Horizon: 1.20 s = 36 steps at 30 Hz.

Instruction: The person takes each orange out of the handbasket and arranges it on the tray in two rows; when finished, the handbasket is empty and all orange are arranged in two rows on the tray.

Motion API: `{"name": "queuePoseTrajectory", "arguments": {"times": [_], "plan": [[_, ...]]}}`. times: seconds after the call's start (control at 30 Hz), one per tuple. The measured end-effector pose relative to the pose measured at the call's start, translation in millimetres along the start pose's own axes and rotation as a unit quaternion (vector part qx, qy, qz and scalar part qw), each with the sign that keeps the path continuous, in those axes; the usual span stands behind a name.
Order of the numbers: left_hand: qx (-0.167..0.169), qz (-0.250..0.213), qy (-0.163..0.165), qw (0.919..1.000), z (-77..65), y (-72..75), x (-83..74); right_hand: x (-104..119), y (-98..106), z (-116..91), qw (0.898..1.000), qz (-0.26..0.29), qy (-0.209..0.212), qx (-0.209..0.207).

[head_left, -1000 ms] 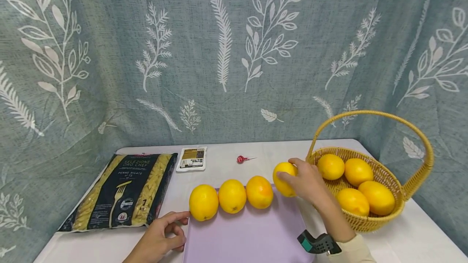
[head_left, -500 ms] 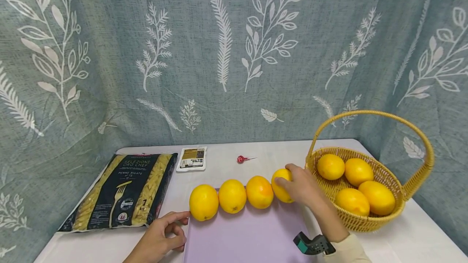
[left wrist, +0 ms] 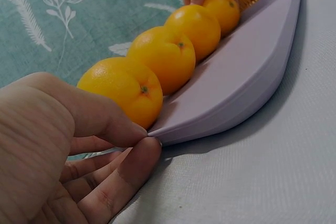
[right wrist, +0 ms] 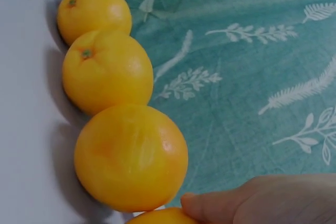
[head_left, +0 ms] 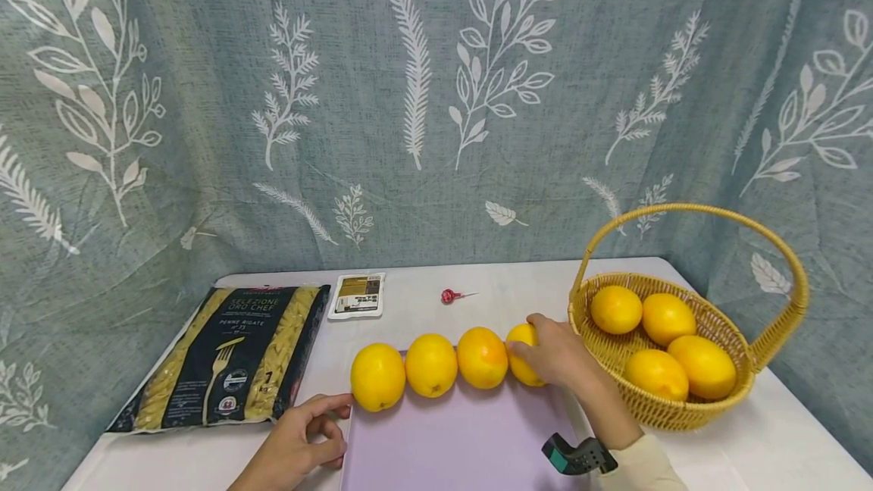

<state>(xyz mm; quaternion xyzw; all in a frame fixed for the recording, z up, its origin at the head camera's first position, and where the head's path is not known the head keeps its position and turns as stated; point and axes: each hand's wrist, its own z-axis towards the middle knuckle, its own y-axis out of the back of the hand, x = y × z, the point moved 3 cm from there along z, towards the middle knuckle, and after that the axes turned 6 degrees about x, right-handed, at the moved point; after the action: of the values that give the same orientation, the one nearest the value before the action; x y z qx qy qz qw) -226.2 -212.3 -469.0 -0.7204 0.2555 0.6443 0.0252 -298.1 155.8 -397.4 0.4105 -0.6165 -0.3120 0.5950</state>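
Observation:
A lilac tray point(head_left: 457, 445) carries a row of oranges along its far side. My left hand point(head_left: 300, 438) pinches the tray's left rim between thumb point(left wrist: 123, 129) and finger, right by the leftmost orange point(head_left: 378, 377). Two more oranges, a second point(head_left: 431, 366) and a third point(head_left: 482, 358), sit beside it in line. My right hand point(head_left: 562, 354) grips a fourth orange point(head_left: 521, 358) at the row's right end, close against the third. In the right wrist view only that orange's top point(right wrist: 163, 217) shows, under a fingertip.
Right of the tray stands a wicker basket point(head_left: 671, 419) with a tall handle, holding several oranges point(head_left: 702, 366). A black bag of penne point(head_left: 232, 354) lies to the left. Behind the tray lie a small flat packet point(head_left: 357, 296) and a red lollipop point(head_left: 449, 296).
My right hand has lowered the fourth orange onto the tray's far right corner, moving slightly left toward the third orange. My left hand has stayed at the tray's rim.

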Motion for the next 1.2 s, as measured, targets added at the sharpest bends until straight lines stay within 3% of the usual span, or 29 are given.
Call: {"name": "queuePoseTrajectory", "arguments": {"times": [0.3,0.6,0.9,1.2], "plan": [[-0.006,-0.004,0.004,1.0000,1.0,-1.4,1.0,-1.6,-3.0,1.5,1.000,-0.011,0.008,-0.007],[-0.012,-0.003,0.024,0.9996,1.2,-2.2,2.5,0.1,1.9,-2.8,1.000,0.015,-0.004,0.007],[-0.025,0.010,0.022,0.9994,2.4,-1.4,1.0,5.1,15.6,-11.9,0.999,0.033,0.007,0.010],[-0.025,0.001,0.016,0.9996,0.6,-2.3,0.1,6.9,43.8,-29.1,0.999,0.039,0.010,0.019]]}}
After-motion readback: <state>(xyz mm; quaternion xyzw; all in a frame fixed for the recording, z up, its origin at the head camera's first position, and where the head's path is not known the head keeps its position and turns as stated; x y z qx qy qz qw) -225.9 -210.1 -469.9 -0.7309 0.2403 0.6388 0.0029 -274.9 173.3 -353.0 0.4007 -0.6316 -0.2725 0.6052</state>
